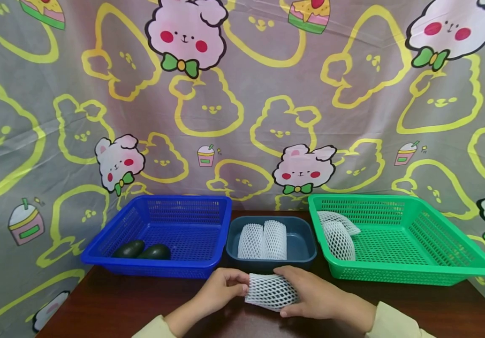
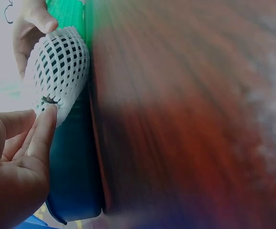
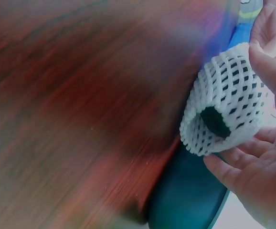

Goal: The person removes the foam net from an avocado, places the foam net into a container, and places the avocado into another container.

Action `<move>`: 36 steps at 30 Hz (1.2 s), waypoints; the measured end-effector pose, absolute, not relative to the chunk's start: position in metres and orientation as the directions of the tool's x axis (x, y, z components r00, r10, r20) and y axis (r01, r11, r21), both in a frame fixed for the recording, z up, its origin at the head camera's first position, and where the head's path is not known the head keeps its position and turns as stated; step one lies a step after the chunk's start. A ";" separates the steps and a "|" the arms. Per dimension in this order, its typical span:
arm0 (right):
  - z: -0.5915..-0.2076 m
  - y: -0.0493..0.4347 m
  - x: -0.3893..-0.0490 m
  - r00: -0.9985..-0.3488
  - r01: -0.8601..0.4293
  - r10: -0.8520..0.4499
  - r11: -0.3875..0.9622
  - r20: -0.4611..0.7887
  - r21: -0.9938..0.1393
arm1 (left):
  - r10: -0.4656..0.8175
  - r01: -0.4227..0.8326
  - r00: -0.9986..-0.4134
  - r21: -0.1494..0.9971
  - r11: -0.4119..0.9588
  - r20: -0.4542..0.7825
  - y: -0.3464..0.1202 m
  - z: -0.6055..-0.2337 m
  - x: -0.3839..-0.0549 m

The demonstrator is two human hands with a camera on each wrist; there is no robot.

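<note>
Just in front of the dark teal plastic tub (image 1: 301, 234), above the reddish-brown wooden counter (image 1: 111, 305), a white foam-mesh sleeve (image 1: 269, 292) surrounds a dark green object (image 3: 215, 122); the left hand (image 1: 225, 286) pinches one end, the right hand (image 1: 316, 293) grasps the other. Left of the tub, a blue plastic basket (image 1: 158, 271) holds two dark green oval fruits (image 1: 155, 252); right of it, a green plastic basket (image 1: 411, 276) holds white foam-mesh pieces (image 1: 338, 241) (two similar pieces (image 1: 275, 240) lie inside the tub).
</note>
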State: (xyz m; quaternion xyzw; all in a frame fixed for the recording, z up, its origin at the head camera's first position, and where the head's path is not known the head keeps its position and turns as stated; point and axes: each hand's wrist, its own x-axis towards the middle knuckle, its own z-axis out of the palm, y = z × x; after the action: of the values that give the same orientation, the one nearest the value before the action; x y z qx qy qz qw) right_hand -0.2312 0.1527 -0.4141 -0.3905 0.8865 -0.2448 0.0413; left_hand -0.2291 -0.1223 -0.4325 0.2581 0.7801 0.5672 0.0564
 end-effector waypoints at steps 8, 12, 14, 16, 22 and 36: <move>-0.410 0.163 -0.233 -0.728 -0.610 -0.685 0.621 0.038 -0.492 | 0.484 0.270 -0.858 0.952 0.142 0.171 -0.119 -0.429 -0.231; -0.411 0.167 -0.234 -0.725 -0.601 -0.688 0.617 0.023 -0.508 | 0.469 0.217 -0.873 0.968 0.126 0.134 -0.116 -0.428 -0.232; -0.412 0.169 -0.235 -0.722 -0.606 -0.692 0.613 0.026 -0.507 | 0.465 0.214 -0.875 0.968 0.128 0.132 -0.115 -0.428 -0.232; -0.414 0.171 -0.235 -0.721 -0.608 -0.692 0.612 0.030 -0.506 | 0.465 0.223 -0.874 0.966 0.130 0.139 -0.114 -0.428 -0.233; -0.418 0.174 -0.235 -0.725 -0.603 -0.688 0.613 0.031 -0.510 | 0.479 0.325 -0.855 0.924 0.203 0.196 -0.114 -0.429 -0.236; -0.419 0.171 -0.236 -0.740 -0.573 -0.673 0.629 0.001 -0.525 | 0.564 0.336 -0.813 0.909 0.249 0.146 -0.104 -0.432 -0.240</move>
State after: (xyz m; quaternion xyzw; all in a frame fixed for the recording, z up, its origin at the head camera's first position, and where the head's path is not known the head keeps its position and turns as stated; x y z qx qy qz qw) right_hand -0.2364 0.1712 -0.4191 -0.3472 0.8972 -0.2545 0.0981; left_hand -0.2401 -0.1043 -0.4324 0.2870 0.7832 0.5414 0.1054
